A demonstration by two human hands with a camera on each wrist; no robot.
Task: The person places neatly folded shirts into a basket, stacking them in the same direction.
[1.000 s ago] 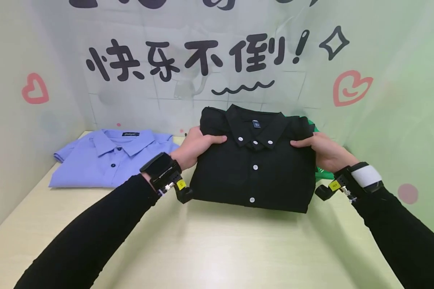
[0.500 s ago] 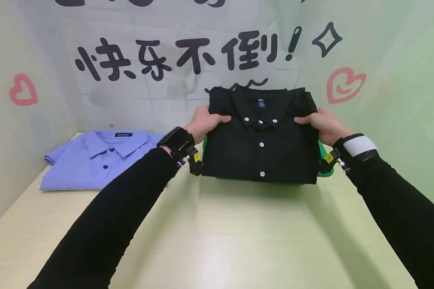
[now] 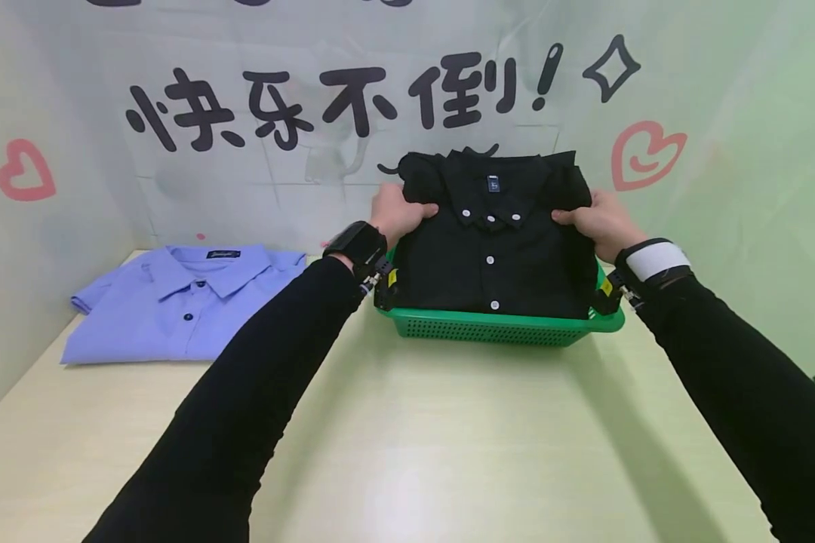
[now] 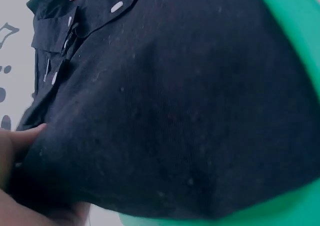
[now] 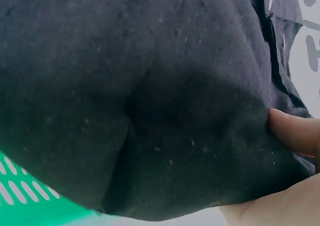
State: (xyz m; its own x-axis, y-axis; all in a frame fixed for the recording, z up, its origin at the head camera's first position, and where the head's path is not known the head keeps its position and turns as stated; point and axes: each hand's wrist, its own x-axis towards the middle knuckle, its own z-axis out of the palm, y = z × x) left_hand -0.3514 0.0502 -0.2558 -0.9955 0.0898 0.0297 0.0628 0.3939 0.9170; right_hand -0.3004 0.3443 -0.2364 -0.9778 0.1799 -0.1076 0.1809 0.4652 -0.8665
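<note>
A folded black shirt (image 3: 448, 264) with white buttons is held up by its two sides, tilted with the collar uppermost. My left hand (image 3: 395, 213) grips its left edge, thumb on the front and fingers behind. On the opposite edge my right hand (image 3: 604, 225) pinches the cloth the same way, as the right wrist view shows with the thumb (image 5: 295, 131) on the fabric. Beneath and behind the shirt is a green basket (image 3: 482, 328) with perforated walls. The shirt's lower edge is at the basket's front rim; whether it touches the bottom inside is hidden.
A folded light-blue shirt (image 3: 156, 317) lies on the pale table (image 3: 407, 437) at the left. Behind stands a printed backdrop (image 3: 244, 45) with black lettering, and a greenish side wall (image 3: 754, 188) rises on the right.
The black shirt has moved away from me, up and back over the basket, then dropped a little into it. More of the green basket's front now shows. Both hands keep their hold.
</note>
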